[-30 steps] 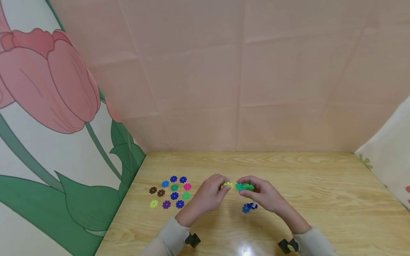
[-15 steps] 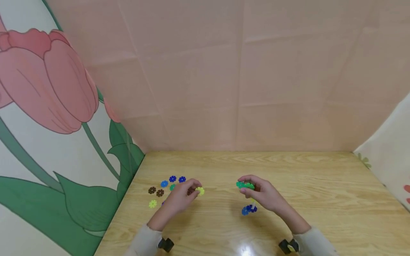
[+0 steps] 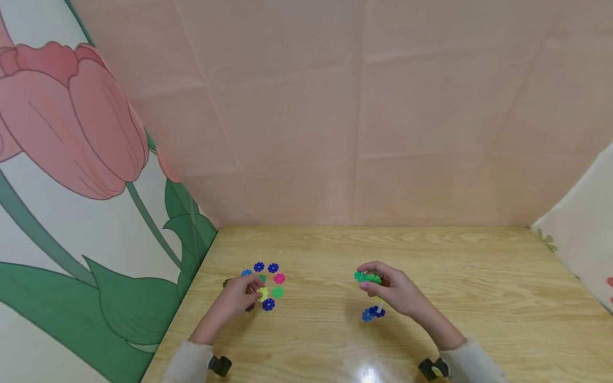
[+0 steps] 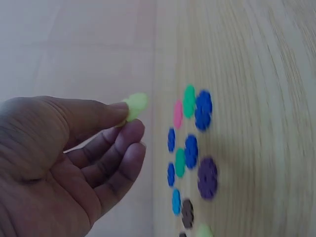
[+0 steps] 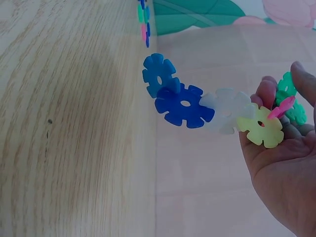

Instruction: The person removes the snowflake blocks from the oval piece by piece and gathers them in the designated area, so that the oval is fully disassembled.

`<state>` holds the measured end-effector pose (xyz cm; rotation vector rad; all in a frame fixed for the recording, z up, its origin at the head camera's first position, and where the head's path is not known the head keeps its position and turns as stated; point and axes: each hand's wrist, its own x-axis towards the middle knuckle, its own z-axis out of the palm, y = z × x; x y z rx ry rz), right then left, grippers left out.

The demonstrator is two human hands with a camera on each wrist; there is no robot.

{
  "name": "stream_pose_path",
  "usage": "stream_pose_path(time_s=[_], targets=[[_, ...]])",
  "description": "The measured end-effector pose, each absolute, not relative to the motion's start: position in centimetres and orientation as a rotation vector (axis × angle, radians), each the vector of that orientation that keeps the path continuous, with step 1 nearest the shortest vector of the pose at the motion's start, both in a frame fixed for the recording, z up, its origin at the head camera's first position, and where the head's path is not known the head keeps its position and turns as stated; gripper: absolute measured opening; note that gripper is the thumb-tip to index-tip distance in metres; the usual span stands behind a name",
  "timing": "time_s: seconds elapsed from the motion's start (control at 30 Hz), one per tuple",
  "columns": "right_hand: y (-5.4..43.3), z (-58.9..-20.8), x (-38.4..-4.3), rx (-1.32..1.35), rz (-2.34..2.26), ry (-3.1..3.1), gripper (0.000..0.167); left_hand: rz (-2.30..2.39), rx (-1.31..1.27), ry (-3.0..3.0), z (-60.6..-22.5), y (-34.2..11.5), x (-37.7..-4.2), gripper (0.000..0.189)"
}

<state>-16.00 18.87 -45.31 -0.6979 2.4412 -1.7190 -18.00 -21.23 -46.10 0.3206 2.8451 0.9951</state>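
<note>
My left hand (image 3: 234, 297) pinches a yellow-green flower-shaped disc (image 4: 138, 102) between thumb and forefinger, above the loose discs at the table's left. The other fingers of that hand are bent without holding anything. My right hand (image 3: 396, 288) holds a chain of interlocked flower discs by its green end (image 3: 367, 277). From there the chain runs through a pink disc (image 5: 283, 106), a yellow disc (image 5: 269, 134), a clear disc (image 5: 226, 104) and a dark blue disc (image 5: 174, 109) to a lighter blue disc (image 5: 154, 69). Its blue end hangs below the hand.
Several loose flower discs lie flat on the wooden table (image 3: 316, 340), among them a pink one (image 3: 280, 278), a green one (image 3: 278, 292) and a purple one (image 4: 207, 178). A pink cloth (image 3: 335, 133) rises behind the table. A tulip-printed panel (image 3: 96, 133) borders the left.
My left hand has moved left with the yellow-green disc, away from the right hand to over the loose discs. The right hand has stayed almost in place with the chain.
</note>
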Motion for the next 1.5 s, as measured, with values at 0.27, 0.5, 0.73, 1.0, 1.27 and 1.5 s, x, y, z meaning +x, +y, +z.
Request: stream_pose_path(time_s=[0.27,0.5,0.73,1.0,1.27,1.5], targets=[[18.7,-45.2,-15.6,-0.686,-1.715,2.439,0.035,0.967,0.187,2.827,-47.3,-24.5,-17.8,0.012],[18.5,-45.2,-15.3,-0.67,-1.708,2.446,0.036,0.914,0.097,2.771,-48.1,-26.6,-17.2,0.013],[18.4,-45.4,-15.3,-0.646,-1.701,2.455,0.035,0.839,0.109,2.783,-48.8,-27.4,-16.9,0.016],[18.0,-45.1,-15.3,-0.647,-1.703,2.452,0.039,0.802,0.202,2.834,-47.4,-24.8,-16.8,0.005],[17.6,-45.3,-15.5,-0.781,-1.723,2.385,0.035,0.966,0.626,2.825,-44.2,-17.6,-17.0,0.011],[17.2,-45.6,-15.5,-0.848,-1.761,2.367,0.032,1.145,0.839,2.775,-42.6,-12.1,-16.5,0.018]])
